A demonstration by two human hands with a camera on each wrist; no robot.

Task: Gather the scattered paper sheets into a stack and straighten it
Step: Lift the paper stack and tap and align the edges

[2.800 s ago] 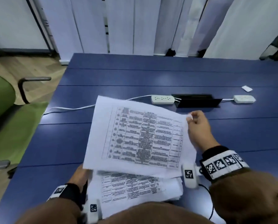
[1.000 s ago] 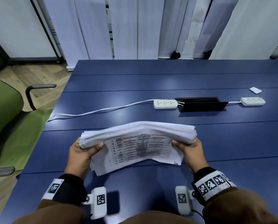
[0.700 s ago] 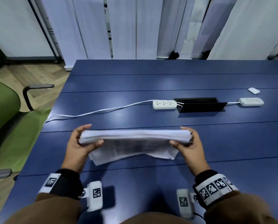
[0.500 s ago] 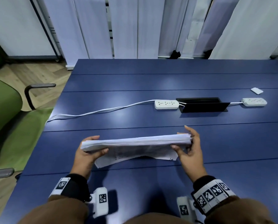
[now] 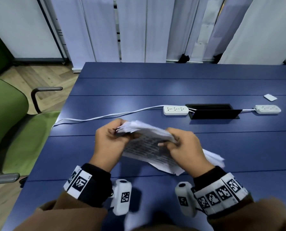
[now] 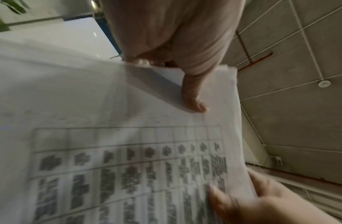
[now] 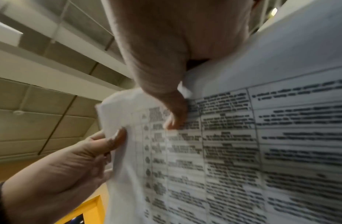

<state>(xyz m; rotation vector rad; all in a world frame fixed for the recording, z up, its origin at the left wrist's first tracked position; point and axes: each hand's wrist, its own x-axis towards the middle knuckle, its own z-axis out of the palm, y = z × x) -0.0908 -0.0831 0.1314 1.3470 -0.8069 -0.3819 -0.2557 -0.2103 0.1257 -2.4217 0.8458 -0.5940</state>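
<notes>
Head view: paper stack tilted, diagonal.

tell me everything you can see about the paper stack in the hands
The paper stack is a sheaf of thin white sheets printed with black tables of small text, too blurred to read. It is held off the blue table, tilted, its far end higher. The left hand grips its far left end, and the right hand grips the right side, each with a thumb on the printed face. The edges are uneven: some sheets stick out beyond the right hand.
</notes>
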